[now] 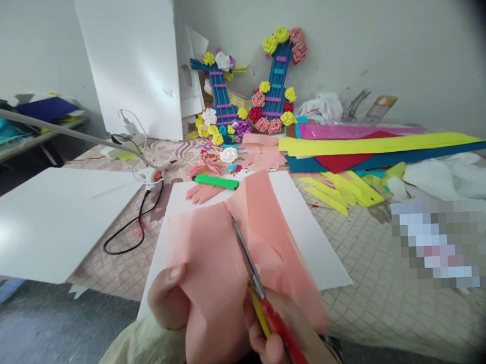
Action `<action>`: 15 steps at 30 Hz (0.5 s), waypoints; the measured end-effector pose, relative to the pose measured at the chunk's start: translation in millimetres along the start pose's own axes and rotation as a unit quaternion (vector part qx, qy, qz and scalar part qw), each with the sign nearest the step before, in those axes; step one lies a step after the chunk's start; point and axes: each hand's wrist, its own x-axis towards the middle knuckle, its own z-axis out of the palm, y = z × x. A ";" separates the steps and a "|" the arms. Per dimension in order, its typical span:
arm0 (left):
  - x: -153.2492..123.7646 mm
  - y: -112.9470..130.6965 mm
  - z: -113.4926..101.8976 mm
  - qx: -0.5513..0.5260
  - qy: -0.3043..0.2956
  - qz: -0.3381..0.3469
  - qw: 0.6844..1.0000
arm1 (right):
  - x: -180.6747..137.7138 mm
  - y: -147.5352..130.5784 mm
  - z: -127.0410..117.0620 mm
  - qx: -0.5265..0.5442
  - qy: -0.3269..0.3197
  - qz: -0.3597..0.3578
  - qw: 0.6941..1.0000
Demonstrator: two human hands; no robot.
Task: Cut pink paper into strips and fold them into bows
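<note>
My left hand (167, 298) pinches the lower left edge of a large pink paper sheet (214, 263), thumb on top, holding it up in front of me. My right hand (274, 336) grips red-and-yellow-handled scissors (255, 278), whose metal blades run up the middle of the pink sheet, partway along a cut. Under the sheet lies a white board (309, 227). Pink cut strips (203, 192) and a green cutter (216, 181) rest at the board's far end.
A glue gun (152, 177) with a black cord sits left of the board beside another large white board (47, 222). Coloured paper sheets (370, 147) and yellow strips (340, 191) lie to the right. Paper-flower letter shapes (263, 95) lean against the far wall.
</note>
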 end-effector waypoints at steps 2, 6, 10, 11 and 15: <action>0.6 0.7 1.4 0.005 -0.005 -0.016 1.000 | 1.5 -0.5 -0.4 0.014 -0.017 -0.004 1.000; 0.0 2.1 0.9 0.000 -0.008 -0.054 0.998 | 1.5 -6.5 -5.2 0.032 -0.054 -0.001 0.998; 0.5 1.4 2.0 -0.001 0.014 -0.006 1.000 | -2.4 -9.4 -8.0 0.043 -0.077 0.025 0.996; 0.9 0.9 2.6 0.000 0.018 0.000 1.000 | -3.2 -9.4 -7.5 0.050 -0.074 0.029 0.996; 2.3 -1.3 4.8 -0.001 0.015 0.017 1.000 | -2.9 -11.5 -3.3 0.067 -0.047 0.028 0.996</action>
